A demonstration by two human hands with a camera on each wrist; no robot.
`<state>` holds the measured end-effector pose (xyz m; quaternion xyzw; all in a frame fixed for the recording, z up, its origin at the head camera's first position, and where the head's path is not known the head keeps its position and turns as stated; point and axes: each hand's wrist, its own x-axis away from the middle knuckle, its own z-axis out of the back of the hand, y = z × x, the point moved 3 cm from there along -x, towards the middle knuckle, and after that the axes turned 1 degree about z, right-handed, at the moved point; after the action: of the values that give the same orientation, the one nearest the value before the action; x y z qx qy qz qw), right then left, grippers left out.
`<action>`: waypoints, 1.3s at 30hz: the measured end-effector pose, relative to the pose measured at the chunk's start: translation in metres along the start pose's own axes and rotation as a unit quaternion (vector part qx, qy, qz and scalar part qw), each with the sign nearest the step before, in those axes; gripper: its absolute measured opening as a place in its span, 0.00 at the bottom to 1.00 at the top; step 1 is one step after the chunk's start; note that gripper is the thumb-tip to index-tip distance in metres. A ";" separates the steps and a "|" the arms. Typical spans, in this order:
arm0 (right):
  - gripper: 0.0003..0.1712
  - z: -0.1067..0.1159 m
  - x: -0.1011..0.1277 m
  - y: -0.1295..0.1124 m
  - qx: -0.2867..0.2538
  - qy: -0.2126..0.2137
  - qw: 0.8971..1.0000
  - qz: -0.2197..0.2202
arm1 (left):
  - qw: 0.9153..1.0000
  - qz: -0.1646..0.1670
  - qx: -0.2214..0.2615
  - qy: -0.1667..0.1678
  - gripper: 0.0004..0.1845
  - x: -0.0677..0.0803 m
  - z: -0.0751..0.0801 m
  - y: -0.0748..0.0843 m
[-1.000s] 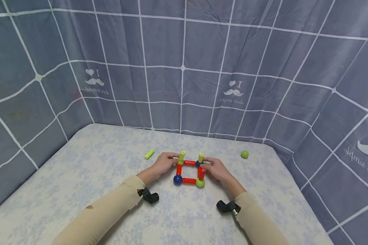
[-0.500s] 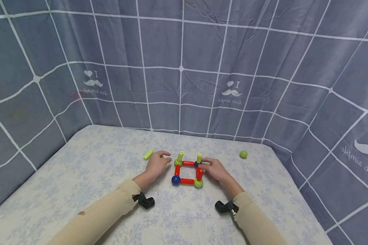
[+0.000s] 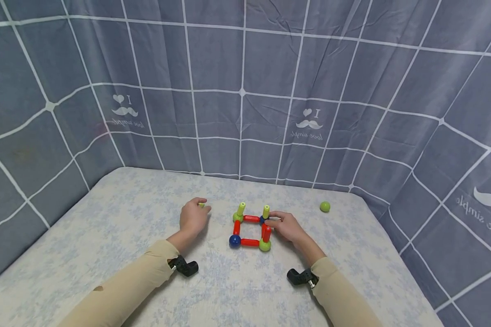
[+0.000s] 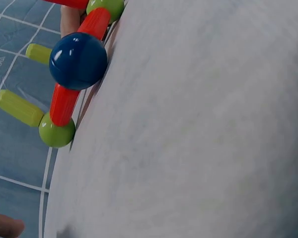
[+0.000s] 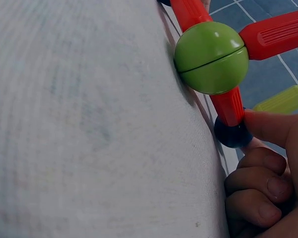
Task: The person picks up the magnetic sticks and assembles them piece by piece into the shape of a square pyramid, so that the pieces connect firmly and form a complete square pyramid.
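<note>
A square frame [image 3: 250,230] of red rods and blue and green balls lies on the bed, with two yellow-green rods standing on its far corners. My right hand [image 3: 270,218] pinches the frame's far-right blue ball [image 3: 263,220]; in the right wrist view the thumb [image 5: 273,130] presses that blue ball [image 5: 232,135] and the other fingers are curled. My left hand [image 3: 199,208] is off to the left of the frame, with fingers curled over a loose yellow-green rod [image 3: 202,205], which is mostly hidden. The left wrist view shows the near blue ball [image 4: 78,60].
A loose green ball [image 3: 325,206] lies on the bed to the right. The pale flowered bedsheet [image 3: 147,254] ends at grey checked curtain walls [image 3: 245,113] at the back and on both sides. A black camera mount [image 3: 184,266] sits on each wrist.
My left hand has let go of the frame's far-left corner and moved left to the loose yellow-green rod. The right hand has stayed on the frame.
</note>
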<state>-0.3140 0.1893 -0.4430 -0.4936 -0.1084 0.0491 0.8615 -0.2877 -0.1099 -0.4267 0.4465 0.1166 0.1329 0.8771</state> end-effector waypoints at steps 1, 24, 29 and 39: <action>0.24 -0.001 0.000 0.000 -0.001 0.000 1.000 -0.001 | 1.000 0.002 -0.001 0.001 0.20 0.000 0.001 -0.001; 0.23 0.000 0.000 0.001 -0.007 0.000 1.000 -0.001 | 0.998 0.012 -0.057 -0.027 0.21 -0.011 0.004 -0.004; 0.23 0.001 0.000 0.001 -0.010 -0.002 1.000 0.000 | 0.996 0.000 -0.085 -0.030 0.18 -0.013 0.002 -0.004; 0.22 0.000 0.000 0.002 -0.006 0.000 1.000 0.003 | 0.995 -0.019 -0.094 -0.031 0.16 -0.013 0.002 -0.003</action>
<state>-0.3139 0.1905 -0.4451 -0.4987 -0.1069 0.0514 0.8586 -0.2990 -0.1180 -0.4266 0.3639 0.0846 0.1126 0.9207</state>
